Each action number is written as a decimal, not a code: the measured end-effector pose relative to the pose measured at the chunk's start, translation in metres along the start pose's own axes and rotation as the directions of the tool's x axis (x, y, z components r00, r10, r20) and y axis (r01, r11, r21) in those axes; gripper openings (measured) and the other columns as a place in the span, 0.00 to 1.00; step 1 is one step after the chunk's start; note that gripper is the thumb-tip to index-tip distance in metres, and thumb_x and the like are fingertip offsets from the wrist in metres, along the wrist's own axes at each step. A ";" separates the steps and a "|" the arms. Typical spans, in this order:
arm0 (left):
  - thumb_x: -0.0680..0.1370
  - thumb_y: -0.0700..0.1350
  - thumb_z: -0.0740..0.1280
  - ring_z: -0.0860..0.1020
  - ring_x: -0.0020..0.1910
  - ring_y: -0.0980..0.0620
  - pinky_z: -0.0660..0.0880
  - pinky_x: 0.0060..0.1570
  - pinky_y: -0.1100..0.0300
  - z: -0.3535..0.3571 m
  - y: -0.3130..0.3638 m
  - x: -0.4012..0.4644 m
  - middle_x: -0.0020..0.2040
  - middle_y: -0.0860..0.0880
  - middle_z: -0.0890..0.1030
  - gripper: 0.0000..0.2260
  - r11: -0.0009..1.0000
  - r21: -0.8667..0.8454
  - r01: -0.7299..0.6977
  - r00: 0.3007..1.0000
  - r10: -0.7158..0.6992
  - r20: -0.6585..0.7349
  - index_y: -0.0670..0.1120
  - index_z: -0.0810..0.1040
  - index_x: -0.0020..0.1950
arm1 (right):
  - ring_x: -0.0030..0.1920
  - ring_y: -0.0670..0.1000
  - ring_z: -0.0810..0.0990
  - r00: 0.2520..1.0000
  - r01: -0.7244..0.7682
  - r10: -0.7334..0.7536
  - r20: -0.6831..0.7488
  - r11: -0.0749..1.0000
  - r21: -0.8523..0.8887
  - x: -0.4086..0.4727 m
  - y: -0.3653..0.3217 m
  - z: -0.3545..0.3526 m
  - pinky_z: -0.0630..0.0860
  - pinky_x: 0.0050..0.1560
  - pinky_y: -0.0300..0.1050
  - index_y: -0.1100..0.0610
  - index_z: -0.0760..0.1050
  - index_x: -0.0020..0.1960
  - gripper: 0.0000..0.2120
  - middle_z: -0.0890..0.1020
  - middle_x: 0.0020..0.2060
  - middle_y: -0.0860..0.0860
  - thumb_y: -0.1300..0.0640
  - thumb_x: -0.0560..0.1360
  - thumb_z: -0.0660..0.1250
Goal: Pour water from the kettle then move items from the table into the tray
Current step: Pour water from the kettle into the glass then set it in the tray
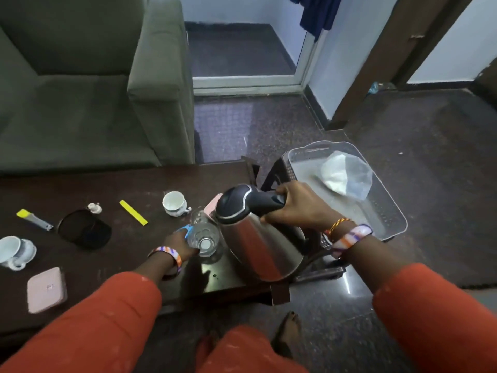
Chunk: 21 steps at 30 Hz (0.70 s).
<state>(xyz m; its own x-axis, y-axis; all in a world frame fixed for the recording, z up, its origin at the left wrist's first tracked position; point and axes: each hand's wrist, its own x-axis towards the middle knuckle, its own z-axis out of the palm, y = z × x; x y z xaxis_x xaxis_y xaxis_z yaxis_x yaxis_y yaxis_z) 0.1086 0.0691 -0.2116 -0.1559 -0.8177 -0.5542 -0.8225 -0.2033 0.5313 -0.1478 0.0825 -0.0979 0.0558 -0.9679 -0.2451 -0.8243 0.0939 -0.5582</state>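
Now the right hand [295, 205] is gripping the handle of the steel kettle [258, 238], tipping it over a clear glass [204, 240] on the counter [107, 189]. The left hand [178, 244] is wrapping that glass, fingers mostly hidden behind it. Any water stream is proving hard to make out. Right of the counter, the clear tray [390, 211] is sitting.

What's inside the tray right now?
Inside the clear tray, a white bowl or plate under crumpled clear plastic lies at its far end. What the plastic covers cannot be told.
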 end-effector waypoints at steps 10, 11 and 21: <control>0.76 0.44 0.63 0.50 0.77 0.41 0.53 0.74 0.58 0.032 -0.037 0.016 0.77 0.36 0.44 0.37 0.987 0.157 0.032 0.980 -0.061 0.189 0.35 0.43 0.75 | 0.32 0.49 0.75 0.988 -0.064 0.077 0.136 0.993 -0.098 0.007 -0.011 0.049 0.68 0.30 0.42 0.60 0.77 0.40 0.19 0.80 0.33 0.53 0.45 0.62 0.75; 0.76 0.44 0.63 0.48 0.77 0.41 0.52 0.75 0.57 0.033 -0.040 0.016 0.77 0.36 0.42 0.37 0.984 0.178 0.023 0.978 -0.059 0.198 0.36 0.42 0.75 | 0.32 0.49 0.75 0.987 -0.066 0.081 0.142 0.992 -0.108 0.009 -0.013 0.050 0.68 0.30 0.43 0.61 0.77 0.40 0.20 0.80 0.33 0.53 0.45 0.62 0.75; 0.77 0.44 0.61 0.47 0.77 0.43 0.52 0.75 0.56 0.033 -0.054 0.027 0.78 0.40 0.41 0.35 0.962 0.266 -0.058 0.973 -0.004 0.229 0.37 0.42 0.76 | 0.38 0.57 0.77 0.979 0.020 0.044 0.200 0.951 -0.308 0.032 -0.038 0.059 0.75 0.39 0.52 0.62 0.74 0.39 0.26 0.78 0.35 0.56 0.40 0.62 0.74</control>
<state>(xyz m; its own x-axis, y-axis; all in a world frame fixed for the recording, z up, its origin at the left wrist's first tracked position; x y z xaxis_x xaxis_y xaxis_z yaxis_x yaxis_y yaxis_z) 0.1307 0.0756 -0.2766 -0.2732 -0.6719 -0.6884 -0.9280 -0.0045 0.3727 -0.0815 0.0616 -0.1310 0.1311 -0.8965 -0.4232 -0.9565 -0.0020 -0.2919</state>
